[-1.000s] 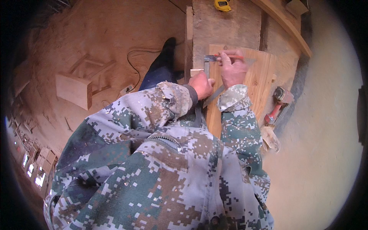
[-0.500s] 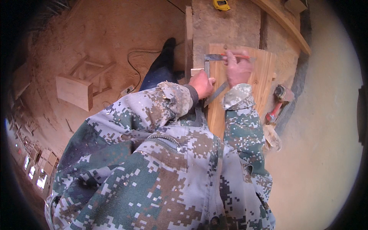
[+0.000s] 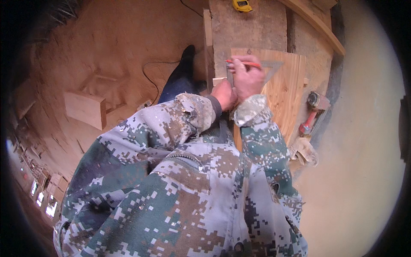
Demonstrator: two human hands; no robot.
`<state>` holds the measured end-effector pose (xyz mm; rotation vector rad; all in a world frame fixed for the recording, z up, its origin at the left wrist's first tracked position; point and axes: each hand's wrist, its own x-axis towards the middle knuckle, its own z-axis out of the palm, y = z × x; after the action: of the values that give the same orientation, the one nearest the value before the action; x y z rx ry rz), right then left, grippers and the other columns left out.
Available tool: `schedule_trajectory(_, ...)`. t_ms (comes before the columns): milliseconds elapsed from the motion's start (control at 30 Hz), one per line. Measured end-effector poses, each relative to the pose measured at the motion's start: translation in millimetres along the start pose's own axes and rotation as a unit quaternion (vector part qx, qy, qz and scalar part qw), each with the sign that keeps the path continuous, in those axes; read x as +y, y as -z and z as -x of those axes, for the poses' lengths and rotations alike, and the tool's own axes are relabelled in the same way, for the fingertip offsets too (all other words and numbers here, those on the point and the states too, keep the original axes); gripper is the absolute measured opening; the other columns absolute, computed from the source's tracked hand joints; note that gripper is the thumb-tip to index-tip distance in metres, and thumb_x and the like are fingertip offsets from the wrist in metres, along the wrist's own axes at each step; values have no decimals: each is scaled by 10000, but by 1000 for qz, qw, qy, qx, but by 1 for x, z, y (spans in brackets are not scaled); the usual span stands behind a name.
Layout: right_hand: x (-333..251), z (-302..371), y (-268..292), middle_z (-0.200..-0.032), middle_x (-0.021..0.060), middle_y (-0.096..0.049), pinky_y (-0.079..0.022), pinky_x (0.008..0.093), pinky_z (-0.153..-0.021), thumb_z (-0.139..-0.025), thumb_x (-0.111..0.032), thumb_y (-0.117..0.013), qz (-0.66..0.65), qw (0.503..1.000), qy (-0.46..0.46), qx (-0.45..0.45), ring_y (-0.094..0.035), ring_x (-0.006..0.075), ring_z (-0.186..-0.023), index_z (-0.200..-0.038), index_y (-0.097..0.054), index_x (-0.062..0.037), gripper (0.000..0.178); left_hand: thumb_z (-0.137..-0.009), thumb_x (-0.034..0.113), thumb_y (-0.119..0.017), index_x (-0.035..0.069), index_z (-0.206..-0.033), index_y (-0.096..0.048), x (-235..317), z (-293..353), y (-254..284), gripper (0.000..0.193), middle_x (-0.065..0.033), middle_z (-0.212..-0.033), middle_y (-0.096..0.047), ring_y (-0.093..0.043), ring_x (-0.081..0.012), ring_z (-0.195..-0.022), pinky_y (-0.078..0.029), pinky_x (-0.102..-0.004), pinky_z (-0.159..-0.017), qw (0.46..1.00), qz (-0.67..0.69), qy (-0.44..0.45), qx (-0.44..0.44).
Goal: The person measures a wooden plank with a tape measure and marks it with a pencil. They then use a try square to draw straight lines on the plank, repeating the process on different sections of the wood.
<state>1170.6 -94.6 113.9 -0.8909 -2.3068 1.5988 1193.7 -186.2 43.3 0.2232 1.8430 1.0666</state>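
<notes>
On the workbench (image 3: 252, 25) lies a pale wooden board (image 3: 284, 98). A metal triangle square (image 3: 273, 68) rests flat on it, partly covered by my hands. With bent fingers, my left hand (image 3: 224, 95) grips the square at the board's left edge, next to a small wood block (image 3: 218, 81). Above the square, my right hand (image 3: 248, 81) pinches a red pencil (image 3: 250, 64), its tip pointing left near the square's upper left corner. Whether the tip touches the board is hard to tell. The two hands are close together.
A yellow tape measure (image 3: 242, 5) lies at the bench's far end. To the right are a red-handled hammer (image 3: 317, 101), a pale glove (image 3: 305, 152) and a curved wood strip (image 3: 317, 23). A wooden stool (image 3: 85, 108) and a cable (image 3: 147, 73) are on the floor at left.
My right hand has moved left along the square with the pencil, from over the middle of the board to near its left edge. My left hand stays on the square.
</notes>
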Motion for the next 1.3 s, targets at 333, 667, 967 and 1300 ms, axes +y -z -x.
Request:
schedule_trajectory(333,13,71,117,-980,211,-686,-594,321,-672,-944,-88,-645,-131,955,-156,217,-695,220,-788,-1033,-553,60,196,-969,224,-608,-101,-1065,-586,8,38,9,340,-164,-729,-643,-646,-276,-497,-521,-401,-415,964,169,175,-112)
schedule_trajectory(667,42,84,146,-1025,226,-683,-582,334,-700,-930,-97,-629,-150,913,-162,344,-689,229,-818,-1041,-529,57,214,-976,148,-579,-98,-1001,-607,52,-24,-22,249,-196,-781,-664,-694,-289,-617,-582,-392,-505,910,325,154,-207)
schedule_trajectory(967,54,107,192,-989,195,-697,-561,313,-686,-941,-116,-649,-105,924,-133,343,-687,209,-802,-1048,-561,41,209,-923,109,-664,-65,-1143,-658,24,-85,91,281,-134,-896,-725,-693,-198,-743,-567,-339,-669,944,308,-102,57)
schedule_trajectory(1300,104,167,117,-987,181,-685,-555,340,-632,-1003,-168,-562,-322,851,-309,277,-669,215,-772,-1054,-560,0,175,-816,197,-707,204,-1453,-470,-11,-189,278,680,-128,-1545,-386,-384,-403,-1384,-262,-507,-1177,811,-474,-212,268)
